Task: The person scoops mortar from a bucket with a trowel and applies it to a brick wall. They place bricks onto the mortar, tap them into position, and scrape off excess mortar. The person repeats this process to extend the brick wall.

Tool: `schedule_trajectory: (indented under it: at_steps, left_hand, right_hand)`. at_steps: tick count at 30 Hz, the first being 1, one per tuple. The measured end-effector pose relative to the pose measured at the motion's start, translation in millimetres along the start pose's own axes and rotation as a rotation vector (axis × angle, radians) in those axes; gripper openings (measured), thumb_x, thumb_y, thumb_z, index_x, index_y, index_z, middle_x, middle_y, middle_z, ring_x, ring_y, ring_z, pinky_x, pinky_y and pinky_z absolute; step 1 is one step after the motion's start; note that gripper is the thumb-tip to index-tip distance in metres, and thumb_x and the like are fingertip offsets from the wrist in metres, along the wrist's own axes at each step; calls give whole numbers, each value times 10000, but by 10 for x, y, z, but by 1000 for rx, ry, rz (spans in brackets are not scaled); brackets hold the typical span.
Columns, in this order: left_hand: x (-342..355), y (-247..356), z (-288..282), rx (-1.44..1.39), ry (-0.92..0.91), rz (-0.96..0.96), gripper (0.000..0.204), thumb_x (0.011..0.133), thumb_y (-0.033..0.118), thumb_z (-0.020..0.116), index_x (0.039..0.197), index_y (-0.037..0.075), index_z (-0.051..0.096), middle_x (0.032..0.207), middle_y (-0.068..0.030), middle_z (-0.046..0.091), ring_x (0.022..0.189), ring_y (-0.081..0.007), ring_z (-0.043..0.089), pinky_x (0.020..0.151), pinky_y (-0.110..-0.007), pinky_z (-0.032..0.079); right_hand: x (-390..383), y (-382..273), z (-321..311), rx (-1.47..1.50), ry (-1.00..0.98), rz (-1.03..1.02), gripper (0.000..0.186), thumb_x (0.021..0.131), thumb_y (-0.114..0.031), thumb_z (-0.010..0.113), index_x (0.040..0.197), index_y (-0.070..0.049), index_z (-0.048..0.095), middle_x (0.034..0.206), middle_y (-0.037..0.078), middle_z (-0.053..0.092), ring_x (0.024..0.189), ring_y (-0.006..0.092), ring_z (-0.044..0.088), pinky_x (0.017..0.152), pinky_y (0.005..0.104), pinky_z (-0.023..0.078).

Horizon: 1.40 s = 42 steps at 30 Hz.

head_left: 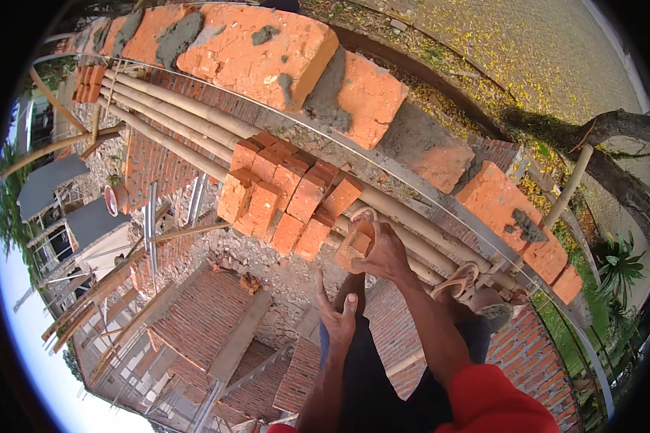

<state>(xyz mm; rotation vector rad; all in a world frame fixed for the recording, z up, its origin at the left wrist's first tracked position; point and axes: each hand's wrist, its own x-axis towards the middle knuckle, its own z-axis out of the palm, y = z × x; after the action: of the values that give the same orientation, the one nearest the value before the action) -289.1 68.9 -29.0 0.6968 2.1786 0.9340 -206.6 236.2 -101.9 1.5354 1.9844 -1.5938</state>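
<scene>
1. I have the right hand (386,254) closed round a brick (348,254), just beside the stack (285,184); I'd keep the thumb wrapped firmly, since rough clay could crumble at the edges.
2. My left hand (337,317) is open, fingers spread, apart from the brick and holding nothing. I'd cup it underneath if the weight shifts.
3. The stack sits across the poles (188,105), some bricks askew, so I'd swing the load clear of it.
4. One sandalled foot (453,283) looks to be on those poles; I'd turn slowly, balance first.
5. A string (282,113) runs beside the wall (256,54); I'd avoid brushing it.
</scene>
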Motion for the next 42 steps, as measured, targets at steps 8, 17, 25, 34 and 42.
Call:
schedule_trajectory:
  at_steps: [8, 17, 25, 34, 42]
  left_hand:
    - [-715, 506, 329, -546, -853, -334, 1219, 804, 916, 543, 1546, -40, 391, 1415, -168, 611, 1288, -301, 621, 1100, -455, 495]
    - [-1932, 641, 1466, -1192, -1090, -665, 882, 993, 648, 544, 1569, 12, 340, 1543, -181, 482, 1408, -319, 527, 1114, -478, 517]
    - [-2864, 764, 2073, -1276, -1070, -843, 710, 1044, 599, 467, 1461, 26, 504, 966, -204, 625, 894, -341, 631, 739, -460, 624]
    - [-2894, 216, 1421, -1147, -1162, -1341, 928, 931, 786, 524, 1413, -6, 485, 1170, -234, 636, 1042, -363, 682, 902, -521, 611]
    - [-2793, 139, 1233, -1063, -623, -1445, 873, 955, 794, 450, 1479, 98, 485, 1383, -170, 590, 1224, -389, 607, 935, -622, 561]
  right_hand:
    - [-2548, 205, -1524, 399, 121, 91, 994, 730, -502, 872, 1448, 78, 503, 1299, 246, 648, 1200, 389, 650, 1050, 475, 506]
    - [-4160, 1345, -1466, 677, 378, -15, 924, 845, -254, 827, 1592, 16, 355, 1503, 288, 439, 1369, 442, 478, 1186, 486, 362]
    - [-4573, 2811, -2536, -232, 627, -92, 806, 710, -352, 920, 1454, -328, 610, 1392, 177, 503, 1258, 398, 501, 1063, 552, 368]
    - [-4330, 4140, -3434, -575, 662, -111, 848, 700, -299, 921, 1473, -429, 595, 1481, 119, 494, 1339, 354, 491, 1109, 528, 395]
    - [-3972, 4215, -3534, -620, 633, -240, 847, 723, -289, 894, 1488, -453, 572, 1490, 95, 493, 1367, 330, 480, 1166, 516, 370]
